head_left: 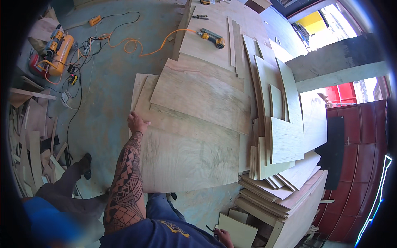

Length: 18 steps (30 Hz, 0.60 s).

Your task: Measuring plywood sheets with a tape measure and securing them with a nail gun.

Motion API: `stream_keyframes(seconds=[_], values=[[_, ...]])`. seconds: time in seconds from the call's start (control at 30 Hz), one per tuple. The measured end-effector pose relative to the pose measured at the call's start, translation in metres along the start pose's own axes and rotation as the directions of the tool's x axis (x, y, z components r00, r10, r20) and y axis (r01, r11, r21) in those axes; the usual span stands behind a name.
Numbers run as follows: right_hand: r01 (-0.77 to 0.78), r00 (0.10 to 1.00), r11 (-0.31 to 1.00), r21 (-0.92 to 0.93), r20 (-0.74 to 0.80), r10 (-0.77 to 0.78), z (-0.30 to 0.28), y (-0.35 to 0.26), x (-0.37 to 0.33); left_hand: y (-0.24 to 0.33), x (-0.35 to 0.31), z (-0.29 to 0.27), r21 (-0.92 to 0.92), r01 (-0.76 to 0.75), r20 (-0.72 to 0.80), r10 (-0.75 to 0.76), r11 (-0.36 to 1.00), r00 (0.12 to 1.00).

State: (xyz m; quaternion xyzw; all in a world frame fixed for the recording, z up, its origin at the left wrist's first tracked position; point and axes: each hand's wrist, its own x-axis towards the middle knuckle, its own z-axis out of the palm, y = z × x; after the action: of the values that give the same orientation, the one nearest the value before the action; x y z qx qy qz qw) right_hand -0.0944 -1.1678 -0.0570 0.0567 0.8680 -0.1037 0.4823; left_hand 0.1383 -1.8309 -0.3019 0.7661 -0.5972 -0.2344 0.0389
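Note:
My left hand [137,123], at the end of a tattooed forearm, grips the left edge of a thin plywood sheet [182,124] in a loose pile. Its thumb lies over the top face; the fingertips are partly hidden at the edge. Another plywood panel [202,91] overlaps this sheet on the far side, and a wider plywood board [190,159] shows on the near side. Low in the picture, my right hand [223,237] is closed around a thin dark object [210,228] whose kind I cannot make out. That hand is beside a pale board leaning near the stack.
A yellow nail gun [213,38] with an orange hose and pliers [200,17] rest on the far boards. Cut panels [287,140] stack at right. A yellow compressor [60,53], cables and wood scraps [35,153] occupy the left floor. Another person's leg [68,177] is close by.

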Motion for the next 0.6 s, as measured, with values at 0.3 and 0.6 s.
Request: stream_keyframes(seconds=[0.3,0.6], values=[[0.048,0.988,0.999,-0.006,0.145,-0.046,0.028,-0.078,-0.023,-0.049,-0.077,0.068,-0.01,0.083,-0.148,-0.084,0.996,0.985],[0.118,0.947,0.992,0.036,0.297,-0.123,0.061,-0.108,0.053,-0.071,-0.183,0.082,-0.043,0.007,0.044,-0.005,0.999,0.999]])
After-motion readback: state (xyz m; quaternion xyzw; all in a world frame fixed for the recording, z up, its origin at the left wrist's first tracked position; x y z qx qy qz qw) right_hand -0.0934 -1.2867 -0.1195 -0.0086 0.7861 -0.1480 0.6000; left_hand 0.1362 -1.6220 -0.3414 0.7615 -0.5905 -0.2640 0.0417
